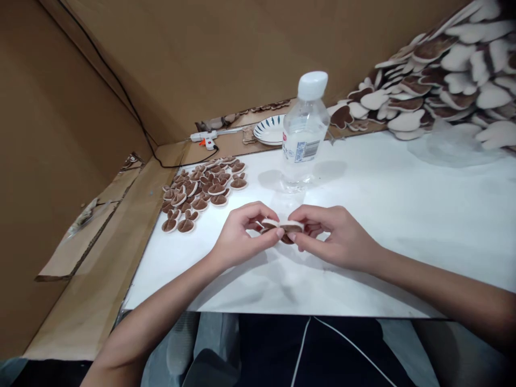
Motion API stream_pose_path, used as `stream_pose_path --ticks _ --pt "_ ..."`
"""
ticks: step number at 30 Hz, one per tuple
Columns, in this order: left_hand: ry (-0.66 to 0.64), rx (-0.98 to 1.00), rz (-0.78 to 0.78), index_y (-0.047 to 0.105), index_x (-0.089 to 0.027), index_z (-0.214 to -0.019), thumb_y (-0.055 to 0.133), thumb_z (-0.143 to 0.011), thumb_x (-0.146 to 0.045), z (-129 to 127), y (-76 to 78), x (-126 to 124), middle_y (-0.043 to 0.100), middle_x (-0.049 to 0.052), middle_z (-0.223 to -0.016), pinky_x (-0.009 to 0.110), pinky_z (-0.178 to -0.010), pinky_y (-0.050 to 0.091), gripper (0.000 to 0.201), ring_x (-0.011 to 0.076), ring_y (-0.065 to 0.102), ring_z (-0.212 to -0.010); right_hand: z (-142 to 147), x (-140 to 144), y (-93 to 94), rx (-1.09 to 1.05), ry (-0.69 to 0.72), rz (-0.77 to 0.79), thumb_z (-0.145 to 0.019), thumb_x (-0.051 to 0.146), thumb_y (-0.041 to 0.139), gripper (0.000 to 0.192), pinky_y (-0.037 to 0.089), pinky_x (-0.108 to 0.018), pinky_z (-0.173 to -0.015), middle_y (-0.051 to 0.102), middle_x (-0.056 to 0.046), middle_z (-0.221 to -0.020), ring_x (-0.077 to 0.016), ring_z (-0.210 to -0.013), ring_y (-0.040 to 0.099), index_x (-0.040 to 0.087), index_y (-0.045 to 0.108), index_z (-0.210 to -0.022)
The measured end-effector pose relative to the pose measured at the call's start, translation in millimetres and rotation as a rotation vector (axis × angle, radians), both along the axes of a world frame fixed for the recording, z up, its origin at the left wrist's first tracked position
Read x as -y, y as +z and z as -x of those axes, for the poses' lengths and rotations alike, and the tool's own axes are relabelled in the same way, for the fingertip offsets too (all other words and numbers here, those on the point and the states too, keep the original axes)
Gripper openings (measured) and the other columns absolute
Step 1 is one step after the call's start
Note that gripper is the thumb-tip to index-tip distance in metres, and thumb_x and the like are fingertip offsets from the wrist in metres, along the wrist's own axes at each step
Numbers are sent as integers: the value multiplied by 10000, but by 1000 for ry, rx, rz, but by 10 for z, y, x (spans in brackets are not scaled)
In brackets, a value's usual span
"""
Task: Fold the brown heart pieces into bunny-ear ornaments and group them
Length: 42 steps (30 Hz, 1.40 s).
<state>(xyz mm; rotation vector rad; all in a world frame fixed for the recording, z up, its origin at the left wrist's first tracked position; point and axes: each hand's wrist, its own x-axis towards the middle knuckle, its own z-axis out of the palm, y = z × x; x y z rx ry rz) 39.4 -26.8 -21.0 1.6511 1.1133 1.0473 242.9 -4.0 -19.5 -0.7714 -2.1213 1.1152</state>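
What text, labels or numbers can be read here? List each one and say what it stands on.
None can be read.
Water bottle: its label carries blue print and a small red mark, too blurred to read.
Glue gun, plate and the brown-and-white piece between left hand and right hand: no writing visible.

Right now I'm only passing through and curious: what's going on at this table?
A person's left hand and right hand together pinch a small brown-and-cream plush piece just above the white tabletop. A cluster of similar pieces lies to the left, a big heap at far right. A water bottle stands behind the hands.
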Motion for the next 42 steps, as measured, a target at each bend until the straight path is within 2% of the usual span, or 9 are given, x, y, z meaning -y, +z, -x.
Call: stream_pose_path --ticks 5,14,18,20,23,27,29,34,42 --pt "2 94 216 638 -111 -732 653 -733 -198 -42 33 -21 628 26 -666 197 -558 434 89 92 552 -592 0 5 -61 29 49 -236 -869 174 512 88 479 -225 -571 647 -16 -754 -101 -596 564 172 599 -884" --pt "-149 226 554 686 -77 -720 664 -667 -138 58 -9 -95 623 30 -582 214 -559 417 83 87 541 -544 -40 1 -236 214 36 -934 -864 86 456 211 388 -257 -479 674 -35 -741 -135 -575 573 169 615 -976" --pt "-209 287 677 663 -82 -726 682 -611 -90 61 -23 -101 606 22 -562 225 -534 418 117 96 543 -515 -61 5 -246 295 63 -1043 -878 100 439 247 365 -257 -454 693 -23 -771 -126 -551 557 210 631 -989" --pt "-241 331 700 655 -97 -794 696 -603 -83 54 -27 -103 623 26 -629 233 -544 437 196 96 551 -532 -58 -5 -230 260 70 -943 -880 113 436 245 393 -254 -481 698 -21 -791 -130 -591 584 222 635 -971" --pt "-260 381 669 641 -114 -866 702 -659 -141 46 -34 -101 624 29 -692 241 -553 466 218 94 551 -539 -44 -17 -156 104 78 -656 -866 126 466 207 451 -246 -547 689 -18 -789 -133 -645 612 220 626 -960" --pt "-163 340 495 642 -122 -899 588 -825 -325 39 -19 -68 640 55 -759 260 -622 511 222 127 608 -629 -36 -9 -27 14 -5 -244 -844 182 544 74 492 -246 -597 655 -10 -759 -124 -620 596 210 606 -873" --pt "-116 290 380 641 -128 -909 580 -835 -369 23 -1 -40 645 54 -778 266 -666 515 259 138 619 -679 -34 -3 5 27 -65 -86 -835 221 571 36 497 -259 -598 646 -21 -765 -132 -624 593 198 598 -843" --pt "-26 145 222 616 -119 -822 686 -777 -313 -51 1 25 597 12 -676 211 -604 466 212 98 567 -619 -2 -2 2 -2 -102 119 -811 251 612 93 478 -252 -570 612 -29 -747 -133 -645 564 163 595 -835" --pt "-72 144 129 613 -115 -811 655 -815 -302 -77 -33 56 604 23 -704 216 -619 487 192 99 582 -640 20 1 77 -120 -17 492 -839 322 614 171 511 -237 -586 644 -39 -744 -146 -719 607 154 609 -816"
